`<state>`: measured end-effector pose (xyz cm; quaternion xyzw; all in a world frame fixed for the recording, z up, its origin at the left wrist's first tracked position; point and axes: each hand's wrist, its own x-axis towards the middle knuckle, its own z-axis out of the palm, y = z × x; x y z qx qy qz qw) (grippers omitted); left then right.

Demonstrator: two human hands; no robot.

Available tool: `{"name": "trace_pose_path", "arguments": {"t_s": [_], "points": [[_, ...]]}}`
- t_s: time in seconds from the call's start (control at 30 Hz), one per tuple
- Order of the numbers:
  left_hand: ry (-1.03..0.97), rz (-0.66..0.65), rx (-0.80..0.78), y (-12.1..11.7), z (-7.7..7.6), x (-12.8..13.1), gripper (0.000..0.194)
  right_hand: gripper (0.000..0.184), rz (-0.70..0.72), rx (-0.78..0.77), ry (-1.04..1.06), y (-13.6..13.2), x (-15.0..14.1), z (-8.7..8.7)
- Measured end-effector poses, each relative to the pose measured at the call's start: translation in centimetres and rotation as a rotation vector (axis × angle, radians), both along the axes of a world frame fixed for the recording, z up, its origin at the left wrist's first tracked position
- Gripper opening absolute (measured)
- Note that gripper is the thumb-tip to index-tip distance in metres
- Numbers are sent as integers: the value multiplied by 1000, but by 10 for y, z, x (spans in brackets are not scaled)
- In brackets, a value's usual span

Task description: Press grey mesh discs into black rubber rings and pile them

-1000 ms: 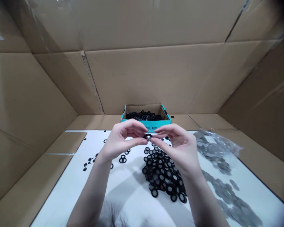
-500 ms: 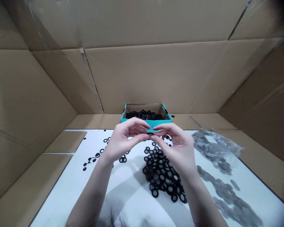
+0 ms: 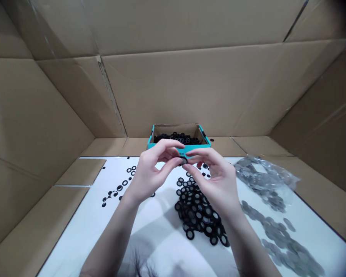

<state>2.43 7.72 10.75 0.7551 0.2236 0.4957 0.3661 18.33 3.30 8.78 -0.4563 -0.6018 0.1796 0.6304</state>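
Observation:
A small black ring [image 3: 183, 161] with a pale grey centre is held up between my two hands, its face tilted partly towards me. My left hand [image 3: 154, 171] pinches its left side between thumb and fingers. On the other side my right hand [image 3: 217, 177] has its thumb tip at the lower edge and curled fingers around the right edge. Below the right hand lies a heap of black rings with grey centres [image 3: 198, 211] on the white table [image 3: 158, 238]. Loose black rings and small black discs [image 3: 119, 188] are scattered left of my left hand.
A turquoise-edged box [image 3: 203, 147] filled with black rings stands at the back. On the right lie a clear plastic bag [image 3: 265, 175] of grey discs and a spread of loose grey discs [image 3: 288, 242]. Cardboard walls [image 3: 187, 88] surround the table.
The ring has turned so its face now shows more. The right fingers have opened a little from it, and the view has shifted slightly.

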Motion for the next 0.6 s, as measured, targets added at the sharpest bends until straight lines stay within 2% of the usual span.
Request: {"name": "trace_pose_path", "arguments": {"t_s": [0.27,0.6], "points": [[10,-41,8,-2,0,1,16,21,122,-96,107,-3,8,4],[69,-21,64,-2,-2,-4,18,23,141,-135,62,-4,14,4]]}}
